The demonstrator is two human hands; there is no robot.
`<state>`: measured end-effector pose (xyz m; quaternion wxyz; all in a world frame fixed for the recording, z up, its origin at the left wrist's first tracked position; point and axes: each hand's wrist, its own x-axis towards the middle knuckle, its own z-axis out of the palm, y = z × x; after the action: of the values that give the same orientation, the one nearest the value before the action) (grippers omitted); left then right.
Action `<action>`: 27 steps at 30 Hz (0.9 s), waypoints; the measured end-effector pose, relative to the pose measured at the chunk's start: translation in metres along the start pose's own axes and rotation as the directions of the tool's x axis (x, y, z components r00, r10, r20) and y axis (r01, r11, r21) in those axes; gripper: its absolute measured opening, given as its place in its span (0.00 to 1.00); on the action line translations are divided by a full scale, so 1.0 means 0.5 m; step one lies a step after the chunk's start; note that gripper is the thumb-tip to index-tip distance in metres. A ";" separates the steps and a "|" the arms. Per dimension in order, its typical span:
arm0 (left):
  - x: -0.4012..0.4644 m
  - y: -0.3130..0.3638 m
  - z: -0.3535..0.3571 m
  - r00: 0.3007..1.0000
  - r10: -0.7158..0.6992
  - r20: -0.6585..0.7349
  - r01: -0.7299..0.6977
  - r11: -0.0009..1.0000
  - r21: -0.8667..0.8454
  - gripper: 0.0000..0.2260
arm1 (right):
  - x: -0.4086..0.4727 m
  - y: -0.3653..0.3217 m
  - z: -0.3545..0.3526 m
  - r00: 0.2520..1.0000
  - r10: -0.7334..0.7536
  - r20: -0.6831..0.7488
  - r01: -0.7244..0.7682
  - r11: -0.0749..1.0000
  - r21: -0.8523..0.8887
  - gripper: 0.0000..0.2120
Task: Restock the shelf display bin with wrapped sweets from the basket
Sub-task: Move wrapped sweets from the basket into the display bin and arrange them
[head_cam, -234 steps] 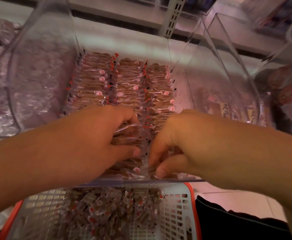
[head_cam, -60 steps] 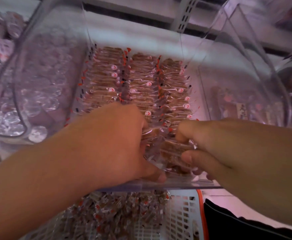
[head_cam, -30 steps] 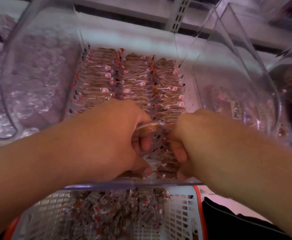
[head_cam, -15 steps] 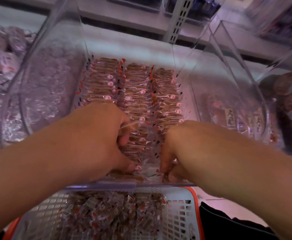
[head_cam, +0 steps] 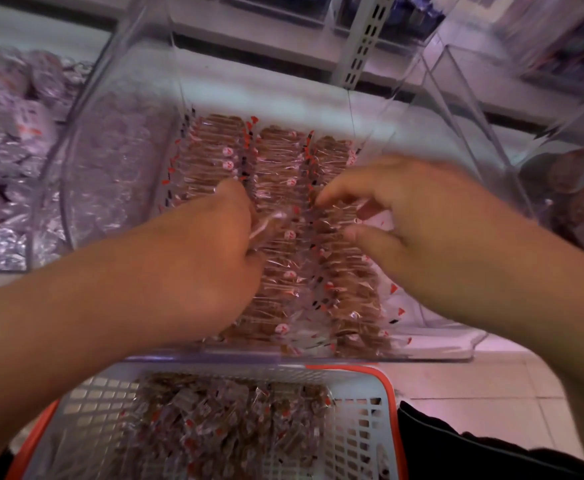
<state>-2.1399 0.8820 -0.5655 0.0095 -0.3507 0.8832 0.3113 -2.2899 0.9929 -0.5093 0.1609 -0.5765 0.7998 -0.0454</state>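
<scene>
A clear plastic display bin (head_cam: 432, 355) on the shelf holds three rows of brown wrapped sweets (head_cam: 283, 161) in clear wrappers with red marks. My left hand (head_cam: 193, 265) is inside the bin over the left row, fingers curled round a wrapped sweet at the middle row. My right hand (head_cam: 411, 216) hovers over the right row, thumb and fingers pinching the wrappers there. Below the bin, a white mesh basket (head_cam: 363, 441) with an orange rim holds a loose heap of the same wrapped sweets (head_cam: 221, 427).
A clear bin (head_cam: 110, 161) of silvery purple wrapped sweets stands to the left, another clear bin (head_cam: 560, 188) with brown packets to the right. A slotted shelf upright (head_cam: 363, 39) rises behind. A dark garment (head_cam: 474, 448) and tiled floor show at lower right.
Both hands have moved from the bin's front edge toward its middle and spread apart. The front part of the sweet rows now shows.
</scene>
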 end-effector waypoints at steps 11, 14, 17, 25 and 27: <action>-0.014 0.002 -0.031 0.984 0.078 -0.162 -0.092 0.992 -0.084 0.07 | -0.001 0.007 0.025 0.992 -0.065 -0.108 0.082 0.983 0.165 0.11; -0.035 0.010 -0.043 0.967 0.109 -0.231 -0.138 0.984 -0.114 0.08 | -0.002 -0.001 0.031 0.974 -0.116 -0.193 0.178 0.920 0.348 0.03; -0.053 0.014 -0.052 0.952 0.153 -0.265 -0.187 0.976 -0.108 0.08 | 0.003 -0.010 0.038 0.971 -0.092 -0.222 0.198 0.828 0.524 0.06; -0.109 -0.038 -0.091 0.740 0.499 -0.451 -0.336 0.855 0.396 0.09 | 0.139 -0.049 0.042 0.898 0.168 -0.407 0.038 0.891 0.452 0.05; -0.113 -0.069 -0.104 0.734 0.591 -0.335 -0.416 0.781 0.467 0.06 | 0.214 -0.063 0.042 0.885 0.178 -0.430 -0.009 0.930 0.366 0.02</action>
<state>-2.0651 0.8685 -0.5289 -0.2239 -0.1491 0.9623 0.0409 -2.2851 0.8844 -0.5432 0.0718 -0.4711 0.8209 -0.3146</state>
